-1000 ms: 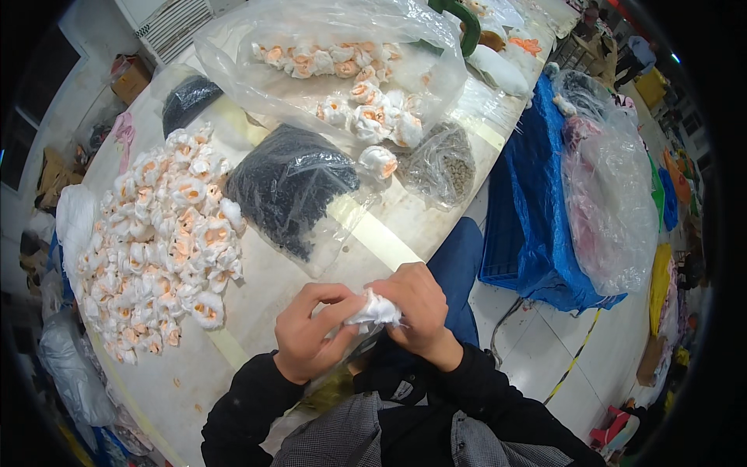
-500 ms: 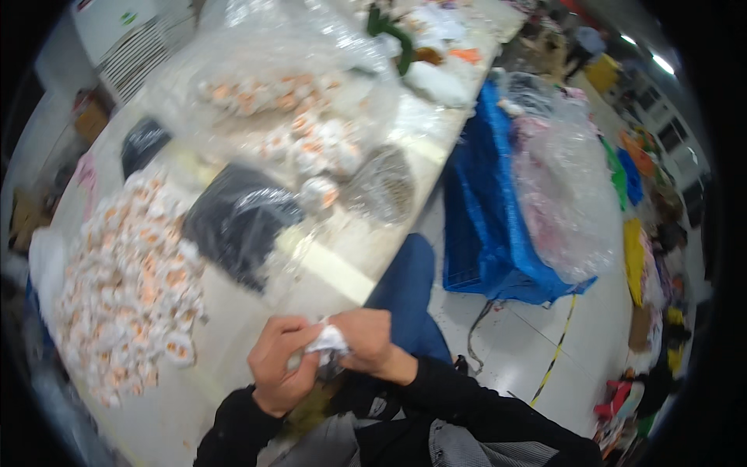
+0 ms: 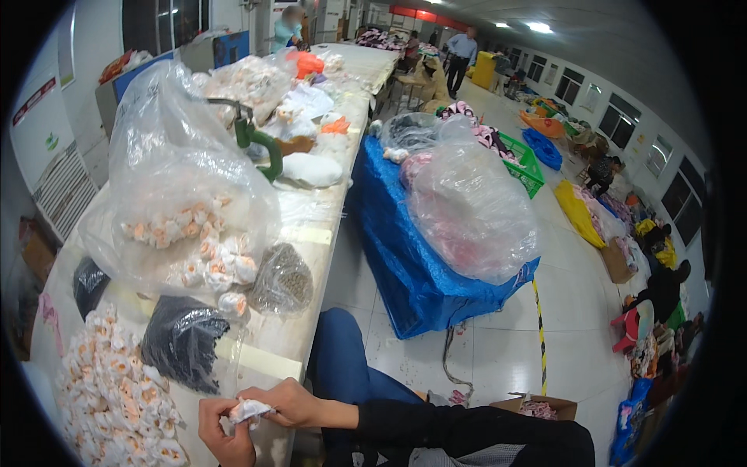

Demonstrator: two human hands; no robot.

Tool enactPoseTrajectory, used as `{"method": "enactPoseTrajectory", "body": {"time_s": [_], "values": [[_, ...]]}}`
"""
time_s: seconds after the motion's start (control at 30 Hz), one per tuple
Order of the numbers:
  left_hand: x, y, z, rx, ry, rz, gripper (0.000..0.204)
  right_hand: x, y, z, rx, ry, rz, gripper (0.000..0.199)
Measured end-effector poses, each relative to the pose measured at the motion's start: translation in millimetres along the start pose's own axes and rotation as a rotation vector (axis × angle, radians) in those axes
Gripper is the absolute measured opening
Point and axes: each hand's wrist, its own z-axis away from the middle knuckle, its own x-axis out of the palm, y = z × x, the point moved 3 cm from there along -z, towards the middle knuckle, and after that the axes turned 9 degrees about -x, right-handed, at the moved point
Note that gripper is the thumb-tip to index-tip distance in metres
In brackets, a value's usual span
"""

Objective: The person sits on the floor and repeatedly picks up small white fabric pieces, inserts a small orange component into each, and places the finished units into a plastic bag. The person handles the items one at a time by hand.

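Near the table's front edge, my left hand [image 3: 223, 434] and my right hand [image 3: 296, 403] come together, both closed on a small white fabric piece [image 3: 250, 410]. The fingers of both hands pinch it from either side and cover part of it. To the left lies a heap of small white-and-orange plush pieces [image 3: 117, 389]. Just beyond my hands sits a plastic bag of black granules [image 3: 180, 342]. A clear bag of brownish granules [image 3: 282, 282] is at its right, with a single plush piece [image 3: 233, 303] between the two.
A big clear bag [image 3: 163, 156] holding more plush pieces stands farther back on the table [image 3: 268, 360]. Behind it is a green clamp-like tool [image 3: 261, 144]. Right of the table, a blue tarpaulin container [image 3: 397, 249] bears clear plastic bags [image 3: 475, 210]. Other people are in the distance.
My view has tilted up toward the far room, so my hands appear lower and farther left. Both still hold the white fabric piece.
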Motion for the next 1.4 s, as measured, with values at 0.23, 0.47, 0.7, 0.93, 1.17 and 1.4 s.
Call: {"method": "enactPoseTrajectory", "body": {"time_s": [0.23, 0.47, 0.7, 0.93, 1.17, 1.4], "values": [[-23, -9, -12, 0.111, 0.222, -0.043, 0.018, -17, -4, -38, 0.074, -0.206, -0.073, 0.040], [-22, -30, -8, -0.149, 0.206, 0.256, 0.023, 13, 62, -70, -0.219, -0.116, 0.570, 0.041], [-17, -14, -8, -0.232, 0.134, 0.257, 0.032, 36, 86, -79, -0.165, -0.206, 0.618, 0.042], [-16, -18, -9, -0.223, 0.102, 0.138, 0.032, 35, 88, -77, -0.180, -0.146, 0.574, 0.025], [-12, -31, -9, -0.153, 0.102, 0.209, 0.034, 34, 85, -76, -0.188, -0.082, 0.580, 0.017], [-12, -35, -11, -0.006, 0.101, 0.191, 0.037, 33, 86, -76, -0.133, -0.054, 0.587, 0.018]]}}
